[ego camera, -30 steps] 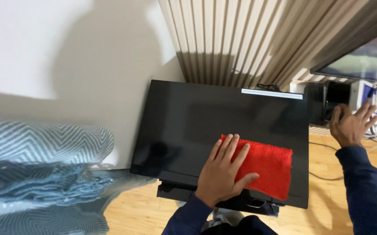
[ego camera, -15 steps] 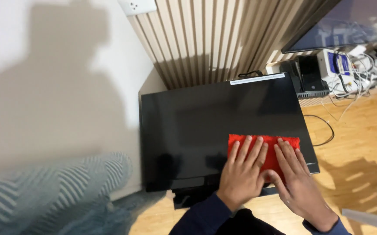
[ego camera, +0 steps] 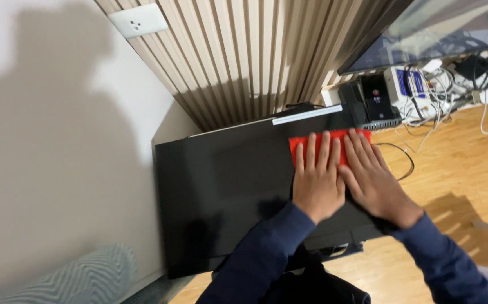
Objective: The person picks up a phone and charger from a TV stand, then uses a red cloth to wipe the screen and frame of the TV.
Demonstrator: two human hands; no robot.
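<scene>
A large black flat screen [ego camera: 221,186] leans near the wall, its dark face toward me. A red cloth [ego camera: 301,144] lies flat on its upper right part. My left hand [ego camera: 316,180] and my right hand [ego camera: 372,180] press side by side on the cloth, fingers spread flat and pointing toward the screen's top edge. Most of the cloth is hidden under the two hands. Dark blue sleeves cover both forearms.
A ribbed beige wall panel [ego camera: 244,56] and a white socket [ego camera: 140,19] stand behind the screen. A black box [ego camera: 374,100], white devices and tangled cables [ego camera: 452,84] sit on the wooden floor [ego camera: 458,180] at right. A patterned grey cushion [ego camera: 69,278] lies at lower left.
My right hand came from the devices at right onto the red cloth beside the left. Both hands and the cloth have slid up toward the screen's top right edge.
</scene>
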